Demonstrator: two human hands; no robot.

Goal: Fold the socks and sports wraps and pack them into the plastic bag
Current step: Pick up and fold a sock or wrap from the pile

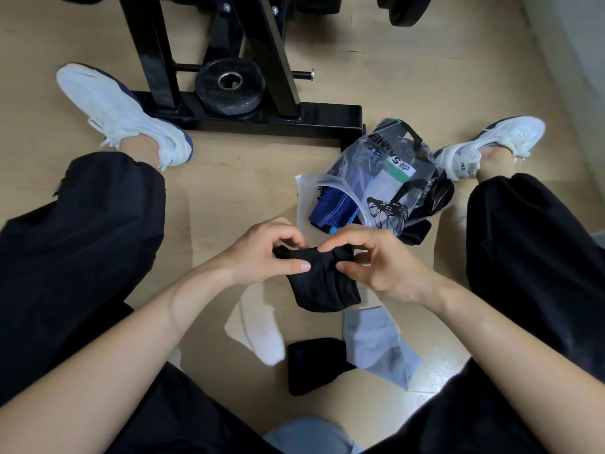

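At centre, both hands' fingers (296,266) pinch a black sock (322,283) mid-fold; next, the bag (376,188) at one o'clock.

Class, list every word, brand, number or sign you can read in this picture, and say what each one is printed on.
"SANHE", seen upside down and cut off at the end: on the label inside the plastic bag.
"ANTA", small, a probable reading: on the heel of the right shoe.
Small mark on the left shoe heel: too small to read.
Raised lettering on the weight plate: too blurred to read.
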